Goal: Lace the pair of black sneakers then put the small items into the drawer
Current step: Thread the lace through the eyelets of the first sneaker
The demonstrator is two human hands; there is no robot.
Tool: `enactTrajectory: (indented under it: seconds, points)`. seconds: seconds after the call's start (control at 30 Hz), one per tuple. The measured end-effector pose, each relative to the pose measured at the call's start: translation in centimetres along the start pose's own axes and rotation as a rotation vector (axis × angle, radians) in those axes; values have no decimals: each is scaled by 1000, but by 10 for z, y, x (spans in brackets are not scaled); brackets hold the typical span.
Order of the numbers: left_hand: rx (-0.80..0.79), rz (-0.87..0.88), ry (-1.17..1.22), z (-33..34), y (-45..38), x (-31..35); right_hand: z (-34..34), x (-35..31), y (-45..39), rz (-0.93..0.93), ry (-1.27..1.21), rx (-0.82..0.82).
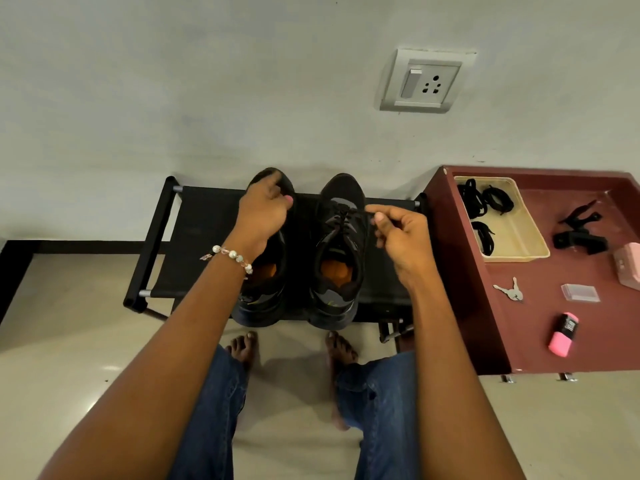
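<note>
Two black sneakers with orange insoles stand side by side on a low black rack (194, 220). The right sneaker (341, 251) has a black lace partly threaded through its eyelets. My right hand (398, 237) pinches one end of that lace beside the shoe. My left hand (263, 209) hovers over the left sneaker (266, 292) with its fingers curled; whether it holds the other lace end is hidden. On the maroon cabinet top (540, 327) lie keys (509, 289), a clear small box (580, 292), a pink item (562, 334) and a black clip (579, 233).
A beige tray (519, 244) with spare black laces sits at the cabinet's back left. A pink box (628, 266) is at the right edge. The wall with a socket (424, 81) stands right behind the rack. My bare feet are on the tiled floor in front.
</note>
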State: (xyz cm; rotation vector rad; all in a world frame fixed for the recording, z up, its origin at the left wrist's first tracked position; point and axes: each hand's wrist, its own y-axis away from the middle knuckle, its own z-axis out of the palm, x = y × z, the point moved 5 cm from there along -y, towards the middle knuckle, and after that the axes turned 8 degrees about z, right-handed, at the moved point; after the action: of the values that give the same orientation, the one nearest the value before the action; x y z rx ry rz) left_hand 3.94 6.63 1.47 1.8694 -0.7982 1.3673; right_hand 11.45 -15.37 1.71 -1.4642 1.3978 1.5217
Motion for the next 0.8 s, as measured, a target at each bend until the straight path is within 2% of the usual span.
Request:
enactTrajectory:
  seconds: [0.1, 0.17, 0.23, 0.3, 0.33, 0.5, 0.67, 0.8]
  points:
    - [-23, 307, -547, 8, 12, 19, 9, -5, -1, -77, 33, -48]
    - [-32, 535, -734, 20, 21, 34, 15, -8, 0, -121, 34, -50]
    - [-179, 649, -689, 37, 26, 37, 21, -10, 0, -133, 29, -47]
    - [-304, 670, -556, 49, 31, 32, 24, -10, 0, -153, 43, -45]
    - [-305, 661, -491, 51, 33, 29, 25, -10, -1, -159, 48, -42]
    - [-91, 525, -261, 49, 30, 12, 27, 0, -9, -111, 81, -115]
    - [-74, 565, -274, 52, 30, 10, 24, -3, -11, -114, 179, -60]
    - [-93, 632, -406, 53, 29, 10, 20, -2, -11, -140, 266, -72]
